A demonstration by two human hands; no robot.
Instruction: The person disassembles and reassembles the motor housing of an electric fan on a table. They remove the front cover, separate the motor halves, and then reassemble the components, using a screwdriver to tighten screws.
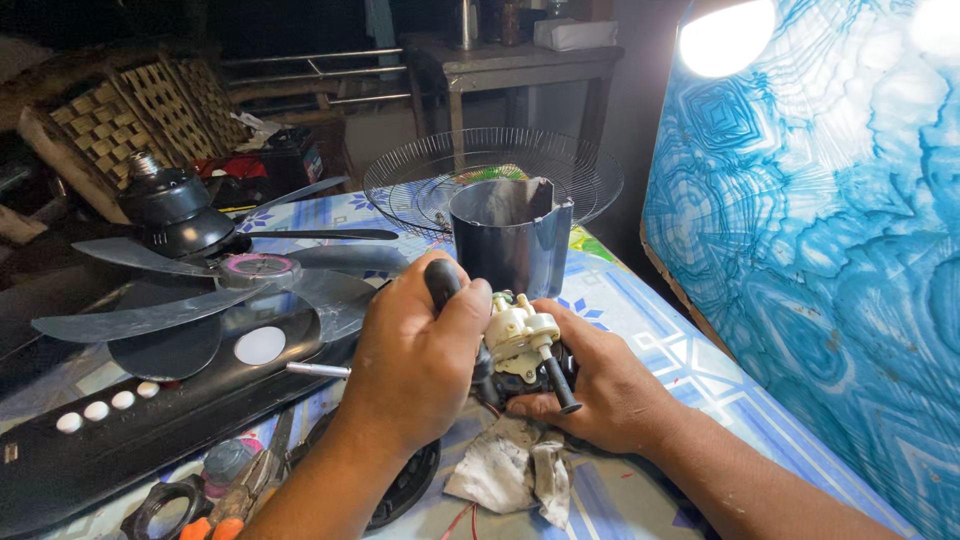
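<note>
My left hand [420,355] is closed around the black handle of a screwdriver [443,283], held upright over a small fan motor. My right hand [600,385] grips that motor [525,345] from the right and below; its cream plastic gearbox and a black shaft [558,385] point toward me. A dark cylindrical motor cover [510,235] stands just behind the motor. Under both hands lies a dirty white rag [510,465].
A grey fan blade [200,300] lies at left on a black control panel with white buttons [110,400]. A wire fan guard [490,175] sits behind. Orange-handled pliers [235,500] lie at the front left. A blue patterned board [820,230] stands at right.
</note>
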